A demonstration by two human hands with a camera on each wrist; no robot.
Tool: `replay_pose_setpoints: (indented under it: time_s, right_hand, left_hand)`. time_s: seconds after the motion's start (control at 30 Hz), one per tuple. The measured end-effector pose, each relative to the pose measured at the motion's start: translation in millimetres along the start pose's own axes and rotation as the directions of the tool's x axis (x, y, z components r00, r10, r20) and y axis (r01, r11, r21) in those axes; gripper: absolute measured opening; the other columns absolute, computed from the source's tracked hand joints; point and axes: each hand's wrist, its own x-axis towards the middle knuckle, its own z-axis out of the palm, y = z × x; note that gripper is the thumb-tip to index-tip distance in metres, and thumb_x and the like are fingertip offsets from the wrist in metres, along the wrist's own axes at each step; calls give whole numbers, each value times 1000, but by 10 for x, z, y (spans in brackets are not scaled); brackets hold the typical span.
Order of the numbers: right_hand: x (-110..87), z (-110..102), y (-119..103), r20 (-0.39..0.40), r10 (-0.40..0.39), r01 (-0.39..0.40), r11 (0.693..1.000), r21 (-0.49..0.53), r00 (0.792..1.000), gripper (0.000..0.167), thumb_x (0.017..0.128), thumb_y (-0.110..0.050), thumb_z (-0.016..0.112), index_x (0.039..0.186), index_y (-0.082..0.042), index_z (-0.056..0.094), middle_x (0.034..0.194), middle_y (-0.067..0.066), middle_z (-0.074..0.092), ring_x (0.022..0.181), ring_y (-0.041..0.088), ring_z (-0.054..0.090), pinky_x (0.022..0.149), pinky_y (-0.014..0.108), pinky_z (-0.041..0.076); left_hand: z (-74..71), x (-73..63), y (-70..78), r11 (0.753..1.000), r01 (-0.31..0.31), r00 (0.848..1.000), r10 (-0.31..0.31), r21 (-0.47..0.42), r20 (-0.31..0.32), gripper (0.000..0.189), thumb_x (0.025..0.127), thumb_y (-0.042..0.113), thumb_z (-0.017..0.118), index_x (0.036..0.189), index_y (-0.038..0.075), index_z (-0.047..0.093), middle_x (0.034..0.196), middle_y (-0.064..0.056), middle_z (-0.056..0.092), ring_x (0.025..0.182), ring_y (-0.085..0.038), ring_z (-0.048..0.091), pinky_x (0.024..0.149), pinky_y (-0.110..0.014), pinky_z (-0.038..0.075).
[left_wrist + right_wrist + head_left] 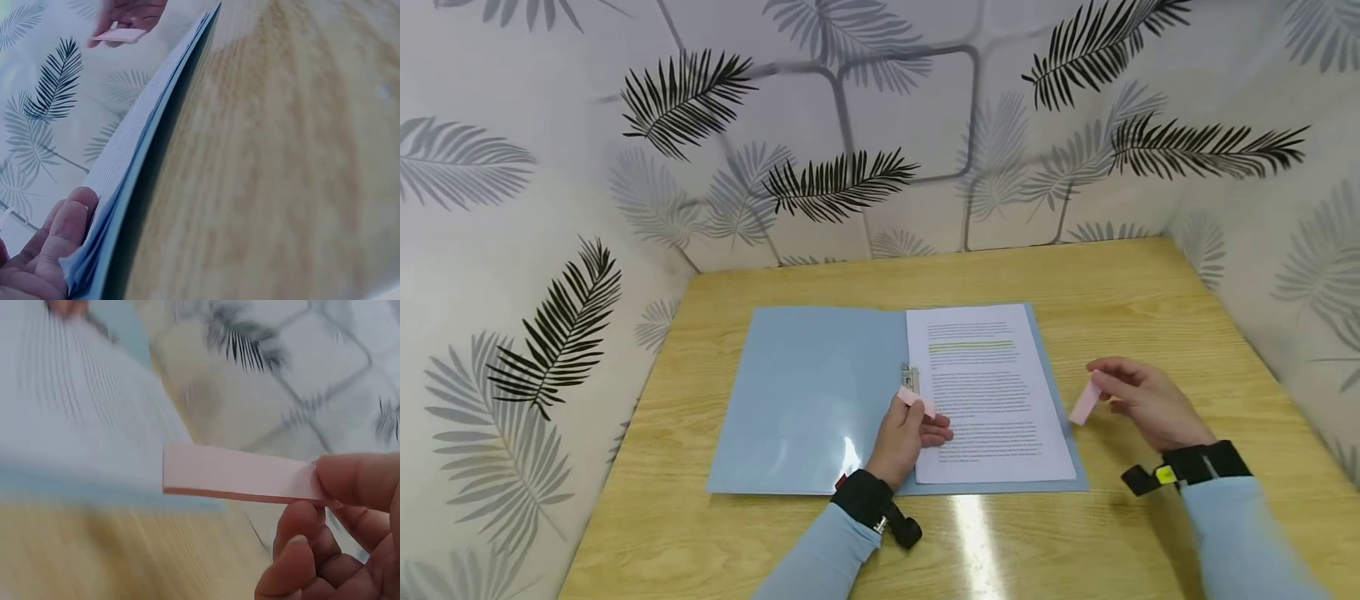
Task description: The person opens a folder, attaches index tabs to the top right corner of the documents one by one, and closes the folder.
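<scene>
A pale pink sticky note strip is pinched between the thumb and fingers of my left hand. This hand is over the inner edge of the printed pages, just below the metal clip. In the left wrist view its fingers are beside the edge of the paper stack. My right hand is off to the right of the folder and pinches one end of a pink sticky note pad. The pad's layered edge shows in the right wrist view, its free end pointing toward the pages.
A light blue folder lies spread on the wooden table, with the pages on its right side. One passage near the top carries a green highlighted line. Behind the table is a leaf-patterned wall covering.
</scene>
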Motion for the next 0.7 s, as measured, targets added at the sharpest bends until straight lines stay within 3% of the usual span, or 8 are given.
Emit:
replay_pose_setpoints:
  time_s: [0.17,0.3,0.4,0.5,0.6,0.7]
  right_hand:
    - [-12,-707,72,-155,-11,-15,986,-165,988,26,99,-32,53,120,-18,59,100,-25,58,80,4,53,66,24,47]
    - [-25,-1045,158,-236,34,-66,989,-131,971,16,99,-28,53,113,-22,58,95,-25,57,78,2,55,66,20,49]
    - [43,-1148,148,-282,41,-41,999,6,959,14,98,-18,55,111,-19,59,92,-17,60,76,3,58,66,18,51]
    - [210,-1160,47,-341,39,-4,995,101,939,25,97,-9,55,122,-8,57,89,-11,62,75,3,61,67,17,52]
    - [455,-1139,-70,-423,68,-39,996,77,904,41,97,-5,53,137,1,49,91,-12,61,74,0,62,68,15,52]
    - [678,-1142,-166,-460,136,-134,990,36,877,47,99,-8,50,143,3,41,94,-10,57,75,-1,61,70,14,51]
  left_hand:
    - [-3,-11,0,1000,1,1000,-1,7,7,34,107,26,32,125,-1,41,100,-15,65,88,-28,68,76,-32,55]
    - [5,-22,11,1000,2,1000,-2,13,18,34,107,26,32,126,-1,40,100,-15,65,87,-26,68,75,-31,55]
    - [4,-27,18,1000,4,1000,-4,15,20,33,107,26,32,124,-1,41,101,-15,65,87,-26,68,75,-31,55]
    - [-4,-27,13,1000,1,1000,-1,16,14,30,107,26,33,121,1,42,100,-15,65,87,-26,68,75,-31,55]
    - [-4,-21,4,1000,-2,1000,1,18,11,27,107,26,33,118,3,44,100,-14,65,87,-26,68,75,-31,55]
    - [17,6,-9,1000,-11,1000,11,12,18,28,107,25,33,118,2,43,100,-15,65,87,-27,68,75,-32,55]
